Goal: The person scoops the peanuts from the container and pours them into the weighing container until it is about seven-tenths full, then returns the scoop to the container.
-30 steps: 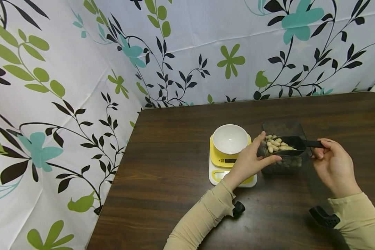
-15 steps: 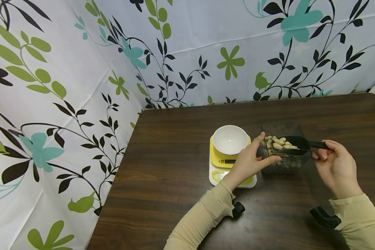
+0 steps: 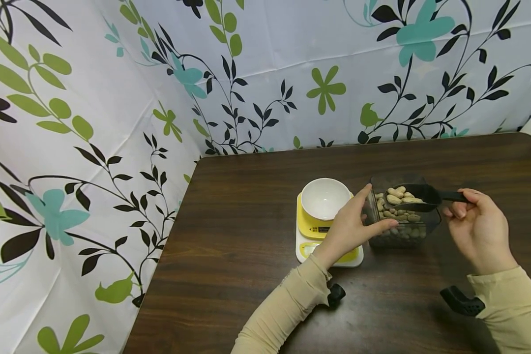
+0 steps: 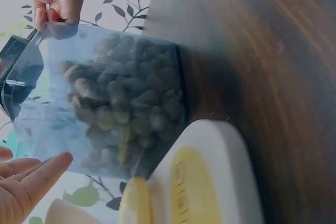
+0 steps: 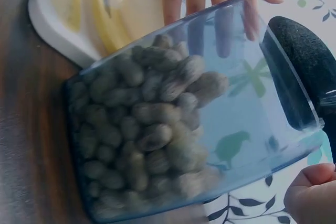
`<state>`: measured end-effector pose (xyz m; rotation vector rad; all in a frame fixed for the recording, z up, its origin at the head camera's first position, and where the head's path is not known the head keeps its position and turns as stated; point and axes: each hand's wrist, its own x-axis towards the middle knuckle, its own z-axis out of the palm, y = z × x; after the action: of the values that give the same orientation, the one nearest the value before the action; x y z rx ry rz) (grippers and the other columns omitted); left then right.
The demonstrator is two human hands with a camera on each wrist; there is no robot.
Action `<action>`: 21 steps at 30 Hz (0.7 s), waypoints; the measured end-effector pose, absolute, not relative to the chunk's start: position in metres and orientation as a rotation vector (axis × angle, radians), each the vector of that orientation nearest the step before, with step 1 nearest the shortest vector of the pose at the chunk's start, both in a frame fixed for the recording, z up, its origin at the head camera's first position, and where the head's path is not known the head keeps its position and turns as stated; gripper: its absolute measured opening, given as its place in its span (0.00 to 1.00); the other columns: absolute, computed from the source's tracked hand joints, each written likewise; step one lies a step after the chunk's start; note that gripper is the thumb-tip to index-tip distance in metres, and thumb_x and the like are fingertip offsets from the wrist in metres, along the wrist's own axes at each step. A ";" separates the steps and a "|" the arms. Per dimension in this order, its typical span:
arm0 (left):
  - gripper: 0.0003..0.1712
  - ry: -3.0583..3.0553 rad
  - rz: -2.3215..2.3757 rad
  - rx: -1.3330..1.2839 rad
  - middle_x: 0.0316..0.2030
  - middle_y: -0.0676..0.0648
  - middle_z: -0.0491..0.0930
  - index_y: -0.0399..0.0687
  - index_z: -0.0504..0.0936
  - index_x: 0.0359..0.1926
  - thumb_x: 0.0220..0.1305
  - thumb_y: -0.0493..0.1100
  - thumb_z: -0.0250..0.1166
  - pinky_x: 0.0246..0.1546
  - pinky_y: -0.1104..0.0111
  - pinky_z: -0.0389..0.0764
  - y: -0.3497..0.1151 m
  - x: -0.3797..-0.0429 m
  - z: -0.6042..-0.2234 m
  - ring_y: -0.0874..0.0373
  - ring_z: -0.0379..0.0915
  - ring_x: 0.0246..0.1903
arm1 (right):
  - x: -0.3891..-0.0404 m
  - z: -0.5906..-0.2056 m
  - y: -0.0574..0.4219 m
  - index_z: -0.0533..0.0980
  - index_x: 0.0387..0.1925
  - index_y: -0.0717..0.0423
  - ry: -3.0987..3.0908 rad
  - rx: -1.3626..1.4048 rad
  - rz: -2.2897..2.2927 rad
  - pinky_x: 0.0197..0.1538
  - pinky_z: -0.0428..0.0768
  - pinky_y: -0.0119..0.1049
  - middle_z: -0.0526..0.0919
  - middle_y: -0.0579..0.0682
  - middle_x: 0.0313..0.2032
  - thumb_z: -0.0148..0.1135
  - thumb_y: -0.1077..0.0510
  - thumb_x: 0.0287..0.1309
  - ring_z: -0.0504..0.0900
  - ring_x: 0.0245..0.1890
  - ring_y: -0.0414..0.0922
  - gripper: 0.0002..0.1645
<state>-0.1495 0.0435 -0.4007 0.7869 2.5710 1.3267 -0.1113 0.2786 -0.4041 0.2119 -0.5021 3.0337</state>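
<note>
A clear, tall-sided container [image 3: 408, 235] part-filled with unshelled peanuts [image 5: 142, 124] stands on the table. My right hand [image 3: 482, 231] pinches the handle of a black scoop [image 3: 429, 197], whose bowl is over the container's mouth. Several peanuts [image 3: 396, 195] lie in the scoop. My left hand [image 3: 353, 223] rests against the container's left side, its fingers straight and its thumb toward the front; through the clear wall in the right wrist view, some of those fingers [image 5: 223, 30] show. Close beside it, a white bowl [image 3: 325, 198] sits on a yellow and white kitchen scale [image 3: 305, 226].
The brown wooden table [image 3: 230, 255] extends left of the scale and to the front. A white curtain [image 3: 270, 39] with leaves and flowers hangs behind and to the left. Part of the scale is behind the left hand.
The scoop has risen with peanuts in it and shifted slightly right, showing more peanuts below it in the container. The right hand has moved up with it. The left hand stays nearly in place.
</note>
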 end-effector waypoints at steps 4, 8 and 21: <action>0.48 2.637 1.341 0.805 0.69 0.54 0.59 0.60 0.48 0.72 0.57 0.62 0.62 0.49 0.77 0.76 0.036 -0.152 -0.393 0.58 0.72 0.57 | -0.116 -0.394 0.272 0.63 0.23 0.69 -0.552 0.267 3.024 0.33 0.54 0.38 0.56 0.54 0.16 0.23 0.64 0.72 0.52 0.20 0.48 0.25; 0.48 2.718 1.345 0.814 0.69 0.54 0.58 0.60 0.48 0.73 0.58 0.61 0.62 0.58 0.70 0.73 0.025 -0.155 -0.386 0.59 0.65 0.63 | -0.122 -0.383 0.263 0.64 0.24 0.68 -0.609 0.272 2.999 0.33 0.53 0.38 0.56 0.54 0.16 0.24 0.65 0.72 0.52 0.21 0.48 0.24; 0.52 2.916 1.362 0.655 0.72 0.51 0.53 0.58 0.49 0.73 0.54 0.61 0.66 0.64 0.50 0.65 -0.013 -0.165 -0.392 0.54 0.47 0.72 | -0.142 -0.364 0.225 0.68 0.36 0.60 -0.970 0.082 2.881 0.34 0.56 0.35 0.67 0.51 0.19 0.40 0.65 0.69 0.62 0.19 0.44 0.09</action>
<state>-0.1646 -0.0128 -0.3918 0.6554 2.9164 1.3624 -0.1417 0.2247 -0.3640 0.0821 -0.9702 2.8811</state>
